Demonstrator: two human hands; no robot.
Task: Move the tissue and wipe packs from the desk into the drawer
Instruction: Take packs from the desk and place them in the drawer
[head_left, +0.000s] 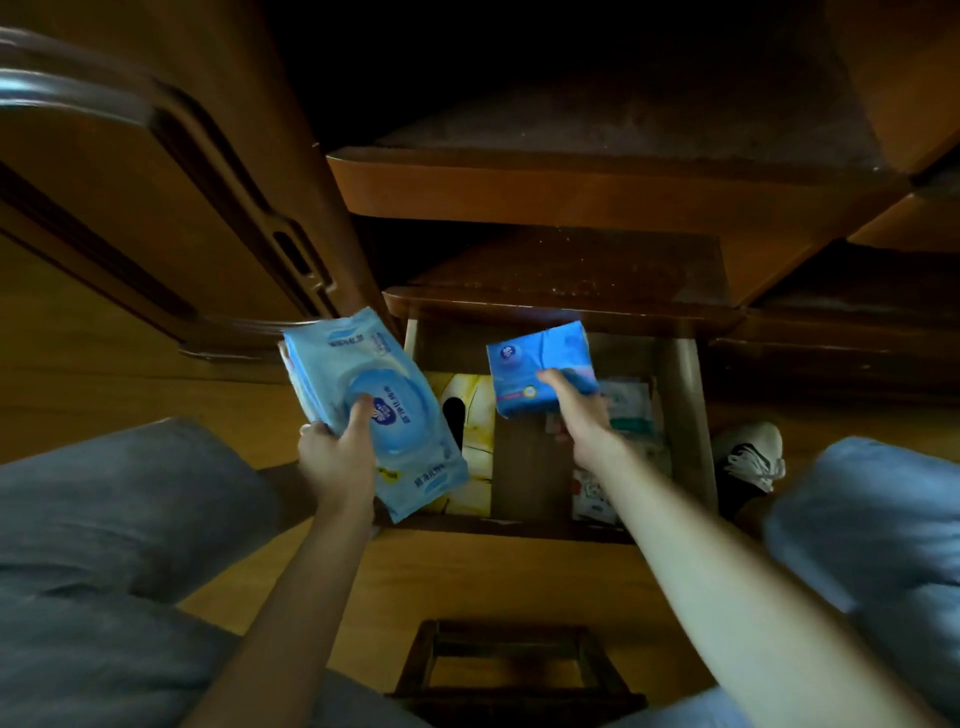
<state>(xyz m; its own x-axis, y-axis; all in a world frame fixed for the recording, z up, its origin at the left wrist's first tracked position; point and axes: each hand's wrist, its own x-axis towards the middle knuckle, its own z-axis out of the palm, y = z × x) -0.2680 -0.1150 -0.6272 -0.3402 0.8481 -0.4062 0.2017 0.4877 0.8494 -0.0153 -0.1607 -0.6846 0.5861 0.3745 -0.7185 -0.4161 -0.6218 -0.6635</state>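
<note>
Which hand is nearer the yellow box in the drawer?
Left. The left hand, holding the wipe pack, is just beside the yellow box; the right hand is farther right.

The open wooden drawer (691, 415) juts out toward the person from under the dark wooden desk top (571, 270). Over its left edge the left hand (337, 457) holds a large pale-blue wipe pack (384, 384); over its middle the right hand (582, 410) holds a smaller blue tissue pack (535, 358). Inside, a yellow-patterned tissue box (475, 415) lies at the left and small white packets (628, 415) at the right. A white laced sneaker (753, 452) sits right of the drawer, a dark wooden stool (509, 670) nearer, between the knees.
</note>
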